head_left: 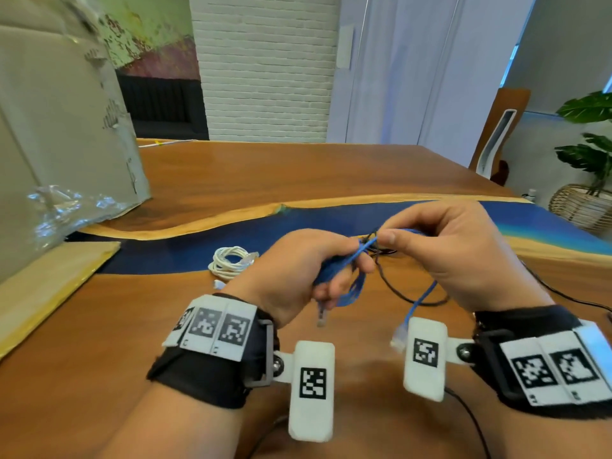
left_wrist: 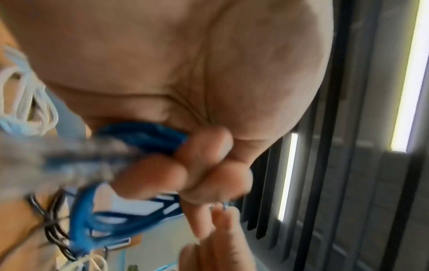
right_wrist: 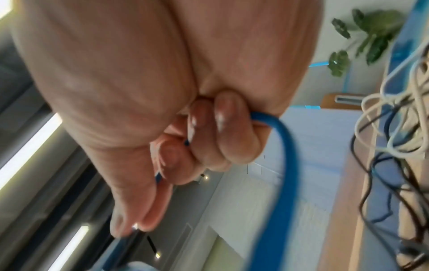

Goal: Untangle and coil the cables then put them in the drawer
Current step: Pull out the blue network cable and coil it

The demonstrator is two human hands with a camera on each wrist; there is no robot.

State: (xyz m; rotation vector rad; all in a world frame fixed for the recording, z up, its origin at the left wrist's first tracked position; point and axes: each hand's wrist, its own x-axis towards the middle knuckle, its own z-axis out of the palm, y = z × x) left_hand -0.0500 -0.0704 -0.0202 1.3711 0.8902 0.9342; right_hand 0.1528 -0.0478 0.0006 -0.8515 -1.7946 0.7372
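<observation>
Above the wooden table, my left hand (head_left: 318, 263) grips a bundle of coiled blue cable (head_left: 347, 286), its fingers curled round the loops (left_wrist: 144, 139). My right hand (head_left: 440, 246) pinches a strand of the same blue cable (right_wrist: 285, 165) next to the left fingers. Two clear plugs hang down from it (head_left: 321, 318) (head_left: 399, 336). A thin black cable (head_left: 407, 296) trails under the hands across the table. A coiled white cable (head_left: 230, 261) lies on the table left of my left hand. No drawer is in view.
A large cardboard box (head_left: 59, 134) with plastic wrap stands at the left, a flat cardboard piece (head_left: 49, 286) in front of it. The table (head_left: 298, 173) has a blue resin strip. A chair and potted plant (head_left: 592, 140) stand at the far right.
</observation>
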